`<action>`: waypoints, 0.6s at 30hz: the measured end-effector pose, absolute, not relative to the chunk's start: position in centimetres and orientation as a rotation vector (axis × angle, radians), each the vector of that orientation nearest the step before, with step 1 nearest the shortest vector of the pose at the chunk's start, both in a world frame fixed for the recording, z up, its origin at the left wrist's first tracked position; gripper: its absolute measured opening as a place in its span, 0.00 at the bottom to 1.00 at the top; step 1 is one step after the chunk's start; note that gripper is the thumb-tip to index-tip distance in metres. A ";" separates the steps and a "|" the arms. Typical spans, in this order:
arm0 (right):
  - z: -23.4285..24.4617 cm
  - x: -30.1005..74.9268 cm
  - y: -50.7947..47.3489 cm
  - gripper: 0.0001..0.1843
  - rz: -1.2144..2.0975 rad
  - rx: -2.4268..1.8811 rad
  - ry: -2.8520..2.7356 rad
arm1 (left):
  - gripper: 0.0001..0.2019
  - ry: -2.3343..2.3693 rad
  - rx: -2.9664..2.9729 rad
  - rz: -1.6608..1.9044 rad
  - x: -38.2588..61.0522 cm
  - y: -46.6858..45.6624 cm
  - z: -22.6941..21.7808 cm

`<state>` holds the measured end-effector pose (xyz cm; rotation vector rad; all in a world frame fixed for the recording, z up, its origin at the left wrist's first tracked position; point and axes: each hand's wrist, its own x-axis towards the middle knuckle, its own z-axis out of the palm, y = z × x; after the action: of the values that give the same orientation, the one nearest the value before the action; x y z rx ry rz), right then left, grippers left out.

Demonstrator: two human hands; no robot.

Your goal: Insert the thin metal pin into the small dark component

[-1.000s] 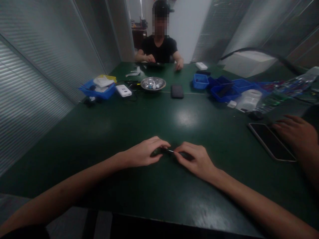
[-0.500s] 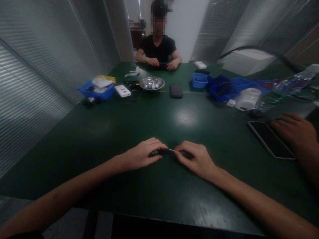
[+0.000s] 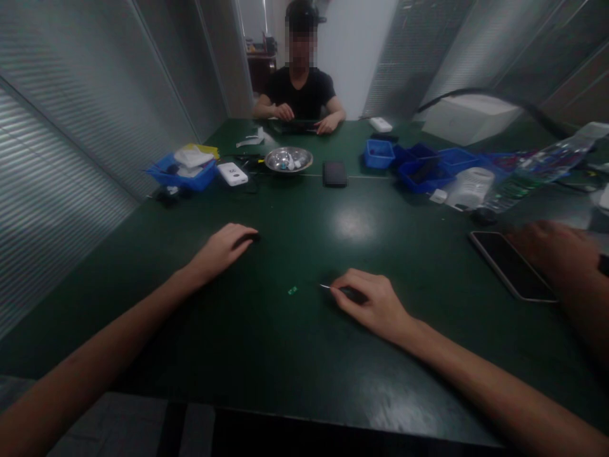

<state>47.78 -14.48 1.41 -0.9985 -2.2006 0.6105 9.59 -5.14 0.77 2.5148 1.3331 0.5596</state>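
My right hand (image 3: pixel 373 298) is closed around a thin tool with a slender metal tip (image 3: pixel 325 286). The tip points left, just above the table, and most of the tool is hidden in my fingers, so its kind does not show. Between my two hands a small green circuit board (image 3: pixel 292 291) lies flat on the dark green table (image 3: pixel 285 355). Farther forward and to the left, my left hand (image 3: pixel 228 246) pinches a small black piece (image 3: pixel 255 237) close to the tabletop. What that piece is cannot be made out.
Beyond my hands stand a metal dish (image 3: pixel 288 160) with small parts, a black flat case (image 3: pixel 335 174), a white power bank (image 3: pixel 233 174) and blue bins (image 3: pixel 379 154). At right, another person's hand (image 3: pixel 552 254) is beside a phone (image 3: pixel 514 266). One person (image 3: pixel 302 95) sits opposite.
My left hand has moved forward and left, away from the tool tip, carrying the black piece. The green circuit board now lies uncovered on the table. My right hand has hardly moved.
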 end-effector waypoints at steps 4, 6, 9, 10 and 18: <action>1.3 47.8 -14.5 0.09 0.623 -1.002 -2.205 | 0.16 1.816 2.444 0.524 4.6 -3.2 1.1; 1.2 47.8 -14.5 0.08 0.627 -1.004 -2.208 | 0.17 1.952 2.440 0.515 3.7 -2.9 1.6; 1.1 47.8 -14.4 0.08 0.627 -1.009 -2.211 | 0.17 2.035 2.501 0.594 5.6 -4.3 2.6; 1.1 47.8 -14.4 0.08 0.629 -1.006 -2.212 | 0.16 1.994 2.529 0.607 7.2 -5.4 2.9; 1.3 47.7 -14.6 0.08 0.621 -1.006 -2.209 | 0.15 1.271 2.544 0.437 18.5 -14.7 2.5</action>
<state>47.66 -14.59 1.29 -1.0062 -2.2088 0.6206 18.48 -14.70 2.45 2.5441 1.2705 0.4368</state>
